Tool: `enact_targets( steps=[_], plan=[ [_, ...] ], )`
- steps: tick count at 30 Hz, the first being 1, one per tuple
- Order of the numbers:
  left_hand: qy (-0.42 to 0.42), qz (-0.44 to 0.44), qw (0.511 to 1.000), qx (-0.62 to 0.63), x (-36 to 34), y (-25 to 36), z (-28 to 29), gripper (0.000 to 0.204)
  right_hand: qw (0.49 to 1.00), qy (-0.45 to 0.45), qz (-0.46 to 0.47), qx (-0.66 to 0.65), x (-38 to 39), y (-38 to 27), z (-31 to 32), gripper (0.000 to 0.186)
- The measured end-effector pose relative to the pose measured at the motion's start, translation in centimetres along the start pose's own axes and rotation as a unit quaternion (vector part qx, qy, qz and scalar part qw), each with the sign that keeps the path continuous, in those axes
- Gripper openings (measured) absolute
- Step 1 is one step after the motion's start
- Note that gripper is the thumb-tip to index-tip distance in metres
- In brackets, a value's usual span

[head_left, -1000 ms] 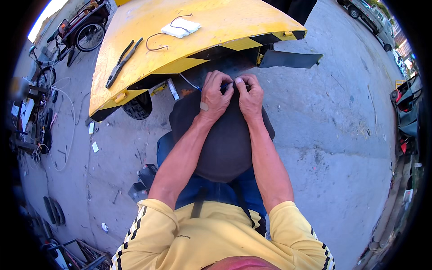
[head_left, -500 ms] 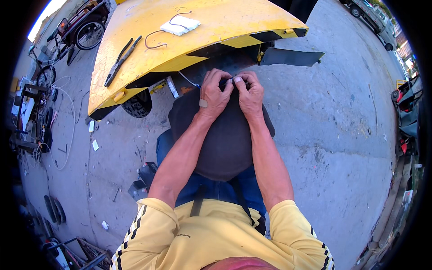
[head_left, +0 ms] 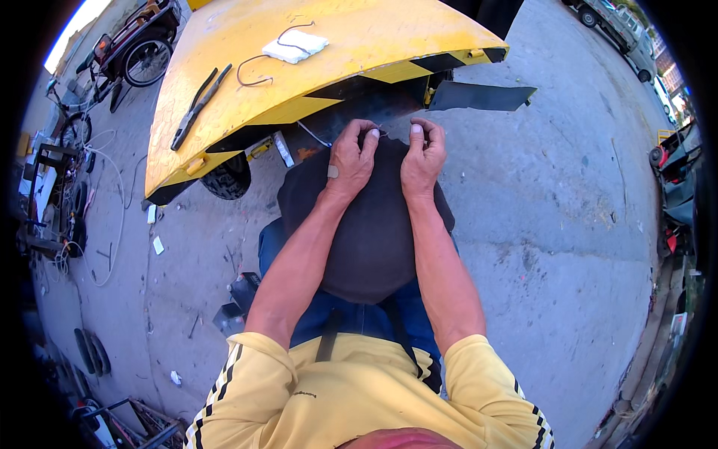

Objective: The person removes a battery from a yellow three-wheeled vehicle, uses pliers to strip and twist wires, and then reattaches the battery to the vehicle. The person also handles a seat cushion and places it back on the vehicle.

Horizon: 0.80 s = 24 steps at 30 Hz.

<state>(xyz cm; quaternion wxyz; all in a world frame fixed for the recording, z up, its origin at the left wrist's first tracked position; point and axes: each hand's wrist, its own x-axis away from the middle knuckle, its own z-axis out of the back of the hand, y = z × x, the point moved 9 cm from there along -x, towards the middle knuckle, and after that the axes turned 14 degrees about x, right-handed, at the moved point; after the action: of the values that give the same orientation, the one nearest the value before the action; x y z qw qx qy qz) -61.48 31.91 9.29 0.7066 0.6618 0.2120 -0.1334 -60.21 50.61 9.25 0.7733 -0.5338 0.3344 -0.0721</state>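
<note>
My left hand (head_left: pixel 351 159) is closed in a pinch beside the end of a white wire (head_left: pixel 314 134) that runs out from under the yellow vehicle part. Thin strands show at its fingertips. Apart from it by a small gap, my right hand (head_left: pixel 423 161) is also pinched, thumb against finger; what it holds, if anything, is too small to make out. Both hands are above a dark brown cloth (head_left: pixel 370 239) spread over my lap. On the yellow metal panel (head_left: pixel 247 45) lie pliers (head_left: pixel 200 108), with handles apart, and a bent dark wire (head_left: pixel 254 81) beside a white block (head_left: pixel 295 46).
A dark flap (head_left: pixel 482 96) juts out under the panel's right edge, and a tyre (head_left: pixel 226 178) shows under its left. Black boxes (head_left: pixel 238 303) stand beside my left leg. Cables and metal frames lie at far left; a truck (head_left: pixel 624 37) is parked at far right.
My hands have drawn apart from where their fingertips met, the right one shifting slightly right. The pliers and the bent wire have stayed on the panel.
</note>
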Motion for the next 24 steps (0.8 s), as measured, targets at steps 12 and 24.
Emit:
enact_targets(
  steps=[12,24],
  plan=[
    [0.017,0.000,1.000,0.010,0.0,-0.2,0.4,0.022,0.965,-0.047,0.079,0.245,0.5,-0.4,-2.1,0.033],
    [0.070,-0.001,0.996,0.052,0.0,-0.1,1.2,0.017,0.975,-0.091,0.042,0.197,0.6,0.0,-2.6,0.015]
  ],
)
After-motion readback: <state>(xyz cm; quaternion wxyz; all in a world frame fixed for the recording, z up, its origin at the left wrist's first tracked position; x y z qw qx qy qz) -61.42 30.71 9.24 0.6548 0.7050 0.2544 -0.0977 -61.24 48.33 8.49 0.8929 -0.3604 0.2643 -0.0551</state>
